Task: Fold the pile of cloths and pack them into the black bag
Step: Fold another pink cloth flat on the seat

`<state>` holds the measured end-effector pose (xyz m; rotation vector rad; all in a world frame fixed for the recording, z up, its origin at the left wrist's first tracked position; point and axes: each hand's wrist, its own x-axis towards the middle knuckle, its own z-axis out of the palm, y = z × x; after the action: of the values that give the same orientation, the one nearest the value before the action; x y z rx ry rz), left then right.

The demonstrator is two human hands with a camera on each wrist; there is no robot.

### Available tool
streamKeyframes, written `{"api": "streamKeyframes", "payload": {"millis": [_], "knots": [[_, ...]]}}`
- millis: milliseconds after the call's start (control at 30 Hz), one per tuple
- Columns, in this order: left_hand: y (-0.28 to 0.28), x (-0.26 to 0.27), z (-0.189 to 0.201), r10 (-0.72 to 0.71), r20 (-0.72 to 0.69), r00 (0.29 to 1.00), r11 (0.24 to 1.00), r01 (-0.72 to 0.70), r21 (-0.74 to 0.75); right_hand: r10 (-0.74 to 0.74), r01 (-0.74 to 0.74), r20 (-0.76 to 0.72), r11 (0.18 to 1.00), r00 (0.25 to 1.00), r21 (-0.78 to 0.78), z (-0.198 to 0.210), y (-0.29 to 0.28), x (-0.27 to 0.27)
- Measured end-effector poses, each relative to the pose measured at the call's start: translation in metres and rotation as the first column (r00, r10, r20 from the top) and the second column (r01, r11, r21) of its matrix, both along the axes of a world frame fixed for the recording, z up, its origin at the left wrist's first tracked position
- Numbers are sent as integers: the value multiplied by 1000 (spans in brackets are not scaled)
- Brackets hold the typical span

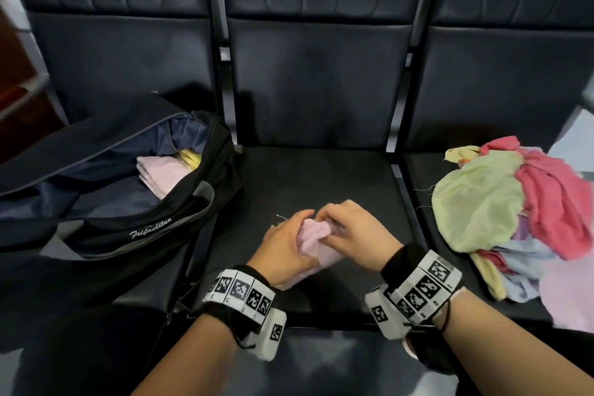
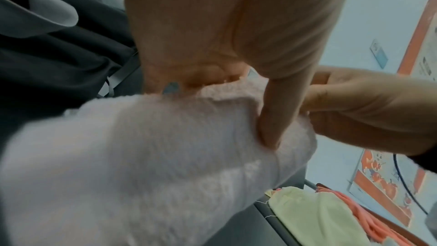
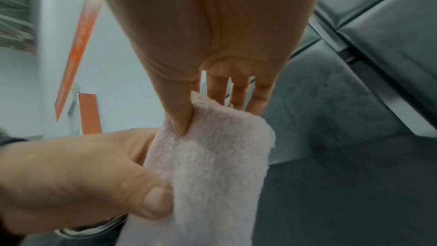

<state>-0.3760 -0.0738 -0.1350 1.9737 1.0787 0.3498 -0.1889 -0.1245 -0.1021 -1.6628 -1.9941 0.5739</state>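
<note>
Pink terry cloth (image 1: pixel 316 235), soft, light and floppy, lies half-folded on the middle seat (image 1: pixel 353 190); left hand (image 1: pixel 283 247) and right hand (image 1: pixel 353 231) both pinch its edges, probably the best hold.

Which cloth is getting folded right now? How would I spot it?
Look at the middle seat of the row of dark chairs, between the black bag and the pile of cloths. The pale pink cloth sits there, pinched by the left hand and the right hand. It is the only cloth being held.
</note>
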Motion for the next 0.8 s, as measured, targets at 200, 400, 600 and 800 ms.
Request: {"api": "streamKeyframes", "payload": {"millis": [200, 400, 600, 800], "knots": [[1, -9, 15, 19, 114, 993, 1000, -18, -7, 95, -99, 50, 991, 994, 84, 32, 4, -10], [32, -53, 48, 191, 304, 933, 980, -162, -119, -93, 123, -256, 987, 962, 106, 47, 49, -44], [81, -130, 57, 577, 493, 651, 805, -350, -479, -50, -138, -531, 941, 846, -308, 26, 104, -113], [135, -206, 42, 825, 379, 419, 556, -479, -680, 16, -267, -566, 892, 824, -364, 20, 174, -203]]}}
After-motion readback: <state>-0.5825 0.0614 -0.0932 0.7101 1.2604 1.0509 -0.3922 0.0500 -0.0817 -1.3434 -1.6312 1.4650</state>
